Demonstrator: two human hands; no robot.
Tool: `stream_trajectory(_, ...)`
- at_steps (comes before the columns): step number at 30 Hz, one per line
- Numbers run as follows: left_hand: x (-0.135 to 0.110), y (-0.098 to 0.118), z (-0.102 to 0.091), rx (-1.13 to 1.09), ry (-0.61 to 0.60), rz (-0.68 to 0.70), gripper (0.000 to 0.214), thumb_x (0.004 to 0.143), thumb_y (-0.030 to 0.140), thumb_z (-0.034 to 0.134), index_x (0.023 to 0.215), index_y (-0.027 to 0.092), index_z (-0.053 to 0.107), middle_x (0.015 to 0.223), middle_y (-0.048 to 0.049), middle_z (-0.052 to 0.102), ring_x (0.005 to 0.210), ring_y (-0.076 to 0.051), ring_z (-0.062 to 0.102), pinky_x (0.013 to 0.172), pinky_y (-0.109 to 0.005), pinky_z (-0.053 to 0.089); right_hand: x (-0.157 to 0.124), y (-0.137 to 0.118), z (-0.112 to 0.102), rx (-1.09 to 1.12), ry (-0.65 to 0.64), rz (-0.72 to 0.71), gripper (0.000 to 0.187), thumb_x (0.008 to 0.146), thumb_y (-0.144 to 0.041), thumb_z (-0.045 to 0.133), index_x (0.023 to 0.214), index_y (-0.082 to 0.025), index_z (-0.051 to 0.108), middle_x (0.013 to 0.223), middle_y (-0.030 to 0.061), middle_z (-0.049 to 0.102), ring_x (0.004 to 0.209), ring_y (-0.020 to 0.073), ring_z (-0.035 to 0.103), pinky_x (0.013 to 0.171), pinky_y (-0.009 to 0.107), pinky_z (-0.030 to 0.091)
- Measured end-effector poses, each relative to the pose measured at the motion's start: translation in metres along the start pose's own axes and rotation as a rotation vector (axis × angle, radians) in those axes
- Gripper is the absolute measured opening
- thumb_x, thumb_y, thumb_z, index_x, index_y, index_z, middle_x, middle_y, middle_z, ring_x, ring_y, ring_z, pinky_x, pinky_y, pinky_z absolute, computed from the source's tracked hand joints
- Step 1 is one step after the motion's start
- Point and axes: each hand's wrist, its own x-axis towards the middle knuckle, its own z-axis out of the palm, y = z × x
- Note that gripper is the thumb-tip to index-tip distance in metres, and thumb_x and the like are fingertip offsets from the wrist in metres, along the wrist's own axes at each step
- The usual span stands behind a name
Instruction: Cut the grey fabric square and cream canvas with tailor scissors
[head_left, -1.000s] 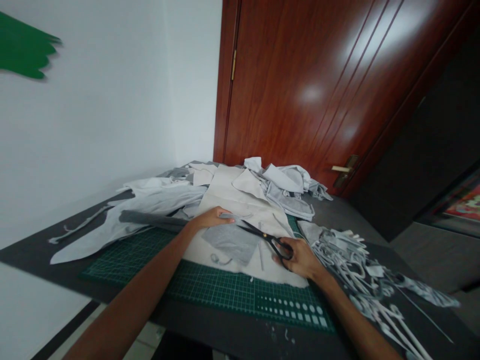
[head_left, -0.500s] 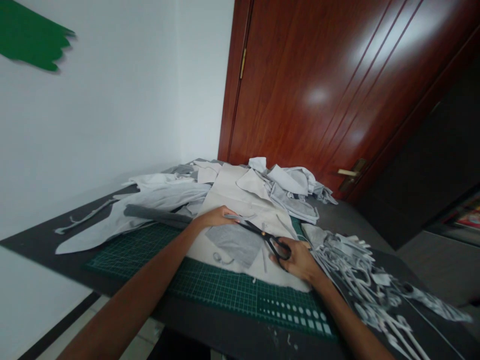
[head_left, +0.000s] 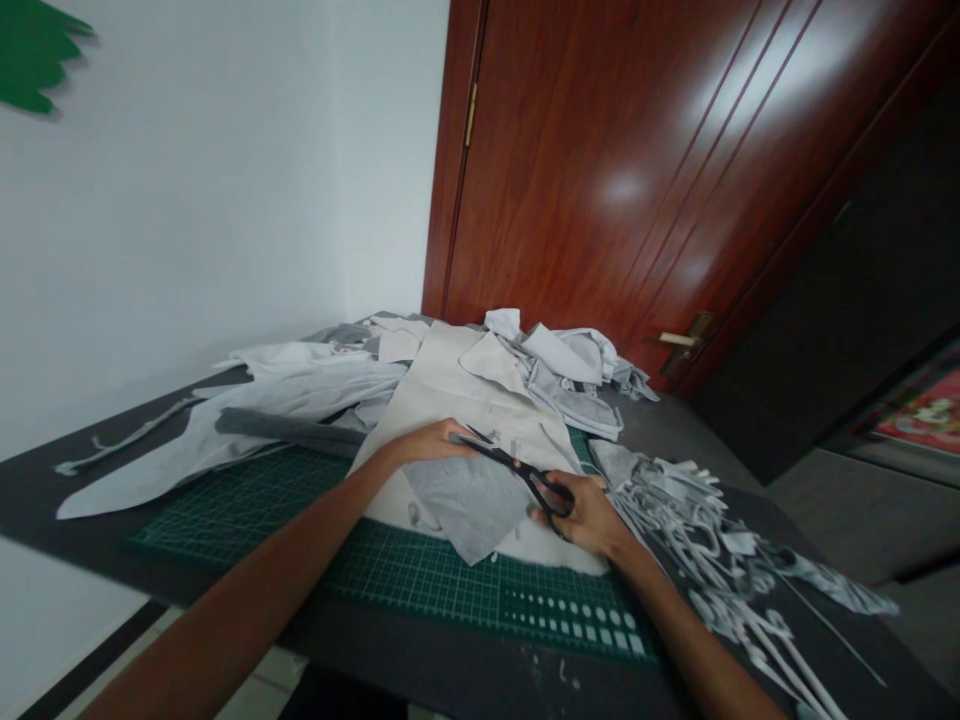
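Black scissors [head_left: 517, 464] are in my right hand [head_left: 589, 512], its fingers through the handle loops. Their blades point left, slightly apart, toward my left hand [head_left: 439, 442]. My left hand pinches the upper edge of a grey piece of fabric [head_left: 469, 505], close to the blade tips. Under both hands lies a long cream cloth [head_left: 450, 375], with the grey fabric hanging over its front part. Small grey scraps rest on the cream cloth. The fingertips of my left hand are partly hidden by the fabric and blades.
A green cutting mat [head_left: 420, 575] lies beneath the cloth on a dark table [head_left: 360, 640]. White and grey fabric [head_left: 322, 385] spreads at the left, with folded pieces [head_left: 570, 355] at the back. A tangled heap of strips [head_left: 705, 530] sits at the right. Behind stands a wooden door [head_left: 585, 180].
The scissors' blades have parted. A thin strip at the upper edge has come away from my left fingers, and the grey fabric now hangs lower, over the cloth's front edge. The view has shifted slightly.
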Motion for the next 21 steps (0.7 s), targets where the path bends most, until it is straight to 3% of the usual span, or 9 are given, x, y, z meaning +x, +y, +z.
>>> stream_trajectory(11,0.002,0.007,0.008,-0.019,-0.012,-0.002,0.038,0.077,0.044,0.079,0.103,0.017,0.081,0.105,-0.0064,0.081,0.095,-0.025,0.071,0.088,-0.035,0.053,-0.002,0.007,0.0,0.141,-0.013,-0.007,0.024,0.079,-0.042,0.072,0.081,-0.021,0.059,0.074,-0.0019,0.059,0.069,0.0169,0.054,0.063,0.027,0.041)
stream_trajectory(21,0.0,0.013,0.01,-0.054,-0.014,-0.028,0.034,0.078,0.044,0.078,0.098,0.017,0.082,0.101,-0.0067,0.081,0.089,-0.024,0.071,0.08,-0.032,0.053,-0.001,0.007,0.0,0.175,-0.008,0.006,0.025,0.079,-0.043,0.073,0.083,-0.021,0.06,0.076,-0.0017,0.059,0.071,0.0177,0.054,0.064,0.028,0.04)
